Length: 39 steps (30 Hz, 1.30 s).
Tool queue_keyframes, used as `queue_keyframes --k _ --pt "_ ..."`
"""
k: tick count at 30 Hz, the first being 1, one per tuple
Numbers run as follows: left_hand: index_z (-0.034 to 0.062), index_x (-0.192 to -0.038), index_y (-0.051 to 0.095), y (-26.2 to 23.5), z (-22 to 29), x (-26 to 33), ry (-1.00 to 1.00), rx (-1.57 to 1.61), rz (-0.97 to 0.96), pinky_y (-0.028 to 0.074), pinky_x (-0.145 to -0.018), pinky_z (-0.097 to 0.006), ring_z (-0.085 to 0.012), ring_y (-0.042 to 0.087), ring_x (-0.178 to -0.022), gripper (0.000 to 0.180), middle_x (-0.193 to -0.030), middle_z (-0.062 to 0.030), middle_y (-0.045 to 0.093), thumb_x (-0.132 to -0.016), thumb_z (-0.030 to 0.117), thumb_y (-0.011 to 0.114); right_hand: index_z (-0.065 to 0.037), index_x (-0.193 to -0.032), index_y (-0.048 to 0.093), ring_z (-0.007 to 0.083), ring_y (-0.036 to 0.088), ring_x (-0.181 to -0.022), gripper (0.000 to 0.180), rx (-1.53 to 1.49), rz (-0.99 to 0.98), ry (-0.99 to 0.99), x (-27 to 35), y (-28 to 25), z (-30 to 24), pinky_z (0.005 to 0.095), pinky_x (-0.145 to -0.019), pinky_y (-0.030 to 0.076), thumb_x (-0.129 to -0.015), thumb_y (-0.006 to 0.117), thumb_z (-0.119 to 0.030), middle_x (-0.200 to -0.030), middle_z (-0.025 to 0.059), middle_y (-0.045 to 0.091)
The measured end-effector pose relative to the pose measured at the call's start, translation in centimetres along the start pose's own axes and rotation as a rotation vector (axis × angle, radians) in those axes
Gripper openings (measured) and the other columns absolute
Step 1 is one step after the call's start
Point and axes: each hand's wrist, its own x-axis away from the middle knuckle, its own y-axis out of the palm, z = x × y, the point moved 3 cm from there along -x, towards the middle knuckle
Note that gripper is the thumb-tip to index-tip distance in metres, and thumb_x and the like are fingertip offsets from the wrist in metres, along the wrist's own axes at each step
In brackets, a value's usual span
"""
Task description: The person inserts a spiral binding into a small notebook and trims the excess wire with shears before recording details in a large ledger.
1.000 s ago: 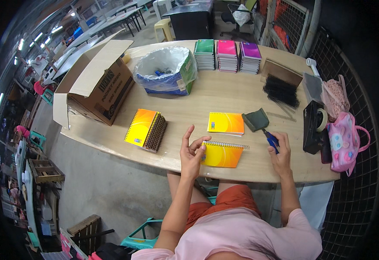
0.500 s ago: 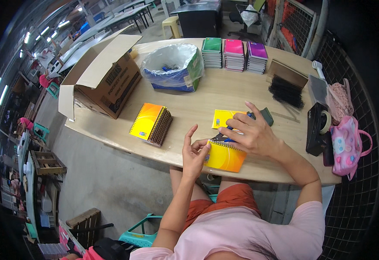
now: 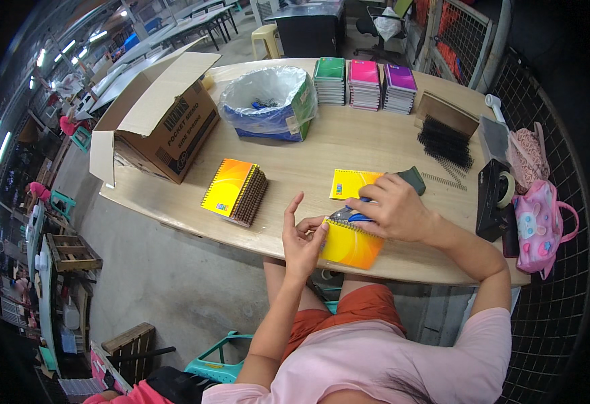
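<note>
A yellow-orange spiral notebook (image 3: 353,249) is held at the table's near edge, its coil along the top side. My left hand (image 3: 301,244) pinches its upper left corner between thumb and finger, the other fingers raised. Blue-handled pliers (image 3: 341,214) are gripped in my right hand (image 3: 397,210), their jaws at the coil close to my left fingertips. Just behind lies another yellow notebook (image 3: 349,183), partly covered by my right hand. To the left a stack of yellow-orange spiral notebooks (image 3: 229,188) rests on the table.
An open cardboard box (image 3: 173,138) stands far left, beside a plastic-lined bin (image 3: 264,124). Green, pink and purple notebook stacks (image 3: 363,84) line the back. Black coils (image 3: 445,143), a tape dispenser (image 3: 491,202) and a pink pouch (image 3: 539,225) are at right. A dark green object (image 3: 413,180) lies behind my right hand.
The fingers of my right hand have closed in around the pliers, and its raised finger has come down. My left hand and the notebook stay almost in place.
</note>
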Motion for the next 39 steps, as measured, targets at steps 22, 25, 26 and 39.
queue_keyframes --k 22,25,26,39 --pt "0.0028 -0.121 0.047 3.7 6.0 4.5 0.724 -0.911 0.045 0.046 -0.096 -0.039 -0.0298 0.058 -0.113 0.050 -0.128 -0.0202 0.055 -0.079 0.001 0.073 -0.005 -0.111 0.043 0.0098 0.056 -0.090 0.042 -1.211 0.610 0.925 4.7 6.6 -4.7 0.0261 -0.082 0.048 -0.077 0.066 0.007 -0.097 0.0051 0.055" --pt "0.0030 -0.122 0.046 1.8 5.7 1.0 0.556 -0.668 -0.041 0.044 -0.097 -0.037 -0.0273 0.056 -0.115 0.049 -0.123 -0.0187 0.057 -0.081 0.004 0.072 -0.003 -0.115 0.044 0.0126 0.063 -0.088 0.043 -1.095 0.494 0.815 4.7 6.8 -5.3 0.0278 -0.079 0.051 -0.079 0.068 0.002 -0.098 0.0109 0.064" --pt "0.0030 -0.122 0.046 1.4 5.6 0.4 0.557 -0.669 -0.040 0.044 -0.097 -0.037 -0.0273 0.056 -0.115 0.049 -0.123 -0.0187 0.057 -0.081 0.004 0.072 -0.003 -0.115 0.044 0.0135 0.064 -0.085 0.043 -1.054 0.496 0.795 4.7 6.8 -5.2 0.0280 -0.077 0.052 -0.079 0.068 0.001 -0.095 0.0118 0.064" --pt "-0.0002 -0.124 0.050 -0.7 3.6 -0.7 0.194 -0.190 -0.272 0.050 -0.083 -0.026 -0.0148 0.064 -0.092 0.033 -0.100 -0.0115 0.065 -0.091 -0.005 0.055 -0.011 -0.110 0.061 0.0283 0.063 -0.090 0.041 -0.313 0.281 0.554 2.4 0.1 -1.3 0.0469 -0.087 0.047 -0.074 0.078 -0.021 -0.093 0.0095 0.064"
